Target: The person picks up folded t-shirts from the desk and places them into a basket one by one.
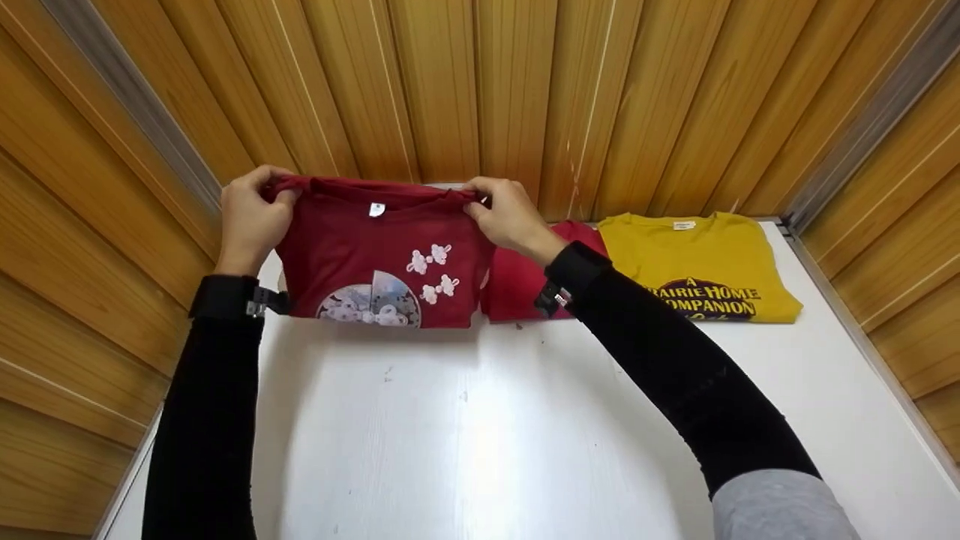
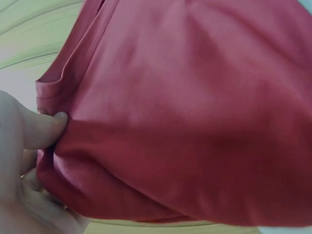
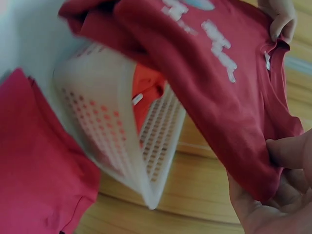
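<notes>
A folded dark red T-shirt with a pale printed design hangs between both hands, collar edge up. My left hand pinches its upper left corner between thumb and fingers. At the opposite shoulder, my right hand grips the cloth near the collar. The left wrist view shows the thumb pressing on the fabric beside the neckline. Below and behind the shirt, a white perforated basket appears in the right wrist view, with an orange-red garment inside. The shirt hides most of the basket in the head view.
Right of the held shirt, a folded bright red garment lies on the white table. A folded yellow T-shirt with dark lettering lies beside it. Wood-patterned panels rise along the back and both sides.
</notes>
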